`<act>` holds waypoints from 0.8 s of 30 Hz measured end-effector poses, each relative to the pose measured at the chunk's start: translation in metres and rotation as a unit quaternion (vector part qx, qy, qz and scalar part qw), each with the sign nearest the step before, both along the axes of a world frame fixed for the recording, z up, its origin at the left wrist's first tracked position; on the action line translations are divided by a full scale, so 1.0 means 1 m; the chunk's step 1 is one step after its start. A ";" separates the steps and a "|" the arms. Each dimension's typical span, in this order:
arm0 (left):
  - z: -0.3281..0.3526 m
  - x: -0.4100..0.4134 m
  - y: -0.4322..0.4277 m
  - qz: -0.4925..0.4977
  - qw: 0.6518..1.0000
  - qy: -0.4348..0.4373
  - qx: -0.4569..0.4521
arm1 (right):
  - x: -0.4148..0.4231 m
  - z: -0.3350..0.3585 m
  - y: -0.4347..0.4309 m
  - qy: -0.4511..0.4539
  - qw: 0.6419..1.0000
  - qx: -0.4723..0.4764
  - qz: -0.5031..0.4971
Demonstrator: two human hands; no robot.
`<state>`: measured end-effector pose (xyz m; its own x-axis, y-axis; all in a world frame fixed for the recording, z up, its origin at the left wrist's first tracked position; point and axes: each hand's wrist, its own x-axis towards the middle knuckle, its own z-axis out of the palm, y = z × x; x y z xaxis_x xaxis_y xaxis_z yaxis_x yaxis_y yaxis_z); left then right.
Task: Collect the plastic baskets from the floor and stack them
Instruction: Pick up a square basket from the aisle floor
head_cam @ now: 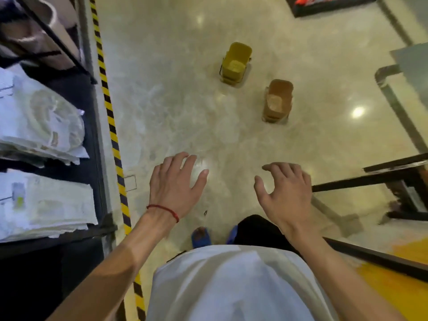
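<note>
Over the pale polished floor [176, 93], my left hand [172, 188] and right hand [286, 193] hung with each grip spread apart, clamped on nothing. Ahead, well apart from them, I counted two baskets standing upright: a yellow basket [235, 63] and, near it, a brown basket [278, 100]. Neither showed contents. I could read no writing on the shelf's bagged stacks [41, 126].
</note>
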<state>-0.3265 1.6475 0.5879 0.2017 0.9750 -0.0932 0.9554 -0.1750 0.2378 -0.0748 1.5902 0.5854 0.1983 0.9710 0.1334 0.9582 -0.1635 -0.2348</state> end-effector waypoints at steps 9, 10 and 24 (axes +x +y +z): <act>-0.015 0.103 0.163 -0.069 0.997 0.006 -0.041 | 0.075 -0.021 0.160 0.047 0.997 -0.030 -0.046; -0.015 0.116 0.180 -0.079 0.996 0.006 -0.046 | 0.086 -0.022 0.178 0.050 0.997 -0.036 -0.043; -0.014 0.254 0.428 -0.183 0.982 0.011 -0.051 | 0.205 -0.031 0.387 0.064 0.990 -0.042 -0.121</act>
